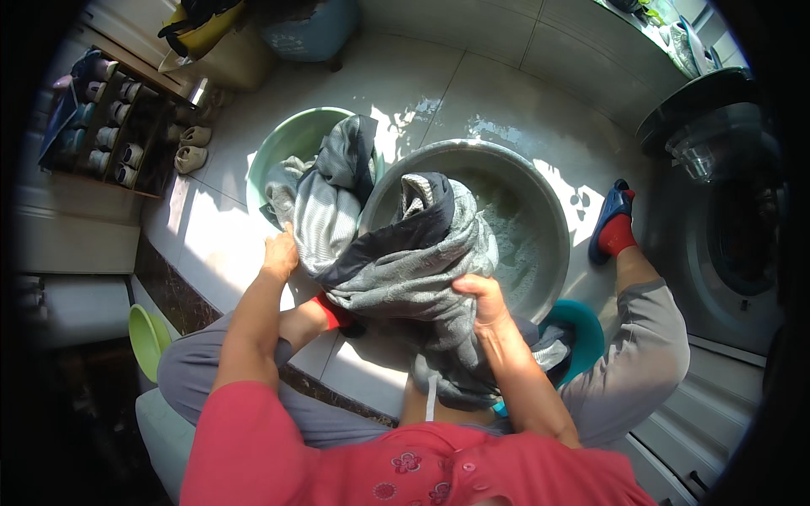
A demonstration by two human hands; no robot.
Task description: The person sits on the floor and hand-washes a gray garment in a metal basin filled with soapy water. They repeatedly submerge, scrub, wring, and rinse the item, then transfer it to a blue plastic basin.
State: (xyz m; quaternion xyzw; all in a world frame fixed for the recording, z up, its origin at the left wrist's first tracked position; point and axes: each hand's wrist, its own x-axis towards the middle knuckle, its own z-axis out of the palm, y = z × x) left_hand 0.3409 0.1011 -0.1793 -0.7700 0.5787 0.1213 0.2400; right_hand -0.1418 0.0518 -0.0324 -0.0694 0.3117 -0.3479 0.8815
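Note:
A long grey cloth with dark edging (392, 278) stretches in thick folds across the rim of a large grey basin (557, 234). One end of it hangs over a light green basin (266, 148) on the left. My right hand (484, 300) grips the gathered folds, thumb on top. My left hand (280, 254) is at the cloth's left edge, beside the green basin; its fingers are curled and partly hidden, so a grip cannot be made out. Sudsy, cloudy water (516, 246) shows inside the grey basin. More cloth hangs down between my knees.
A teal basin (585, 335) holding dark and striped cloth stands by my right knee. On the right is a front-loading washing machine (737, 234). Shoes fill a rack (107, 126) at the left. The tiled floor (443, 101) has wet patches. A small green basin (149, 341) leans at left.

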